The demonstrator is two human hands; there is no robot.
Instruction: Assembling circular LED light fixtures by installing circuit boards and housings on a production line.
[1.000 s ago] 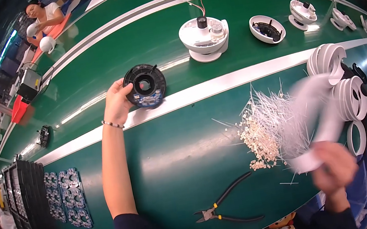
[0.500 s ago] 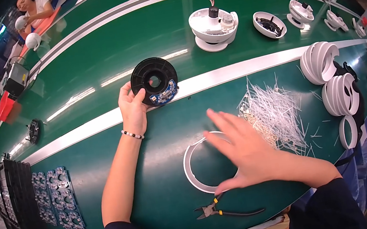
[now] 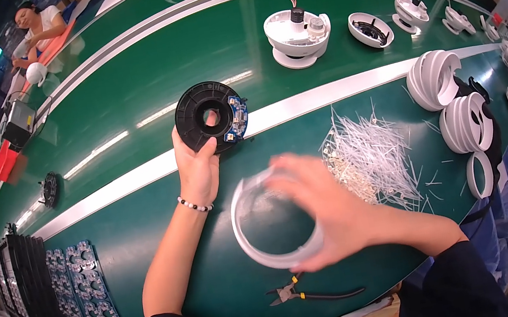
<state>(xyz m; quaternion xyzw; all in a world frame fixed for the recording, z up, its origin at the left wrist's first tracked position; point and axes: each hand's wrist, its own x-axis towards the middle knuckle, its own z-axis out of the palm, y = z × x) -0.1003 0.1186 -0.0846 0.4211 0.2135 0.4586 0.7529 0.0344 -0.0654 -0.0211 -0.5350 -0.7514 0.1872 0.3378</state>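
My left hand [image 3: 199, 165] grips a round black plastic disc [image 3: 194, 125] by its lower edge, thumb on its face. A central hole pierces the disc, and a small blue circuit board [image 3: 238, 118] sits along its right side. In my right hand [image 3: 327, 207] is a white plastic ring [image 3: 246, 241], held by its right side with fingers and thumb spread around the rim; ring and hand are slightly blurred. Side cutters [image 3: 315, 293] with black and yellow handles lie on the green bench below the ring. Loose white cable ties [image 3: 375, 154] are heaped right of my right hand.
Several white rings [image 3: 466, 128] stand stacked at the right. Blue circuit boards [image 3: 91, 282] lie at the left beside a black rack [image 3: 21, 301]. Beyond the white strip sit a white housing with wires [image 3: 299, 38] and a white shell [image 3: 371, 30]. Other people work farther off.
My right hand has closed on the white ring and moved it slightly left. In my left hand the black disc has turned, bringing its circuit board from the bottom to the right side.
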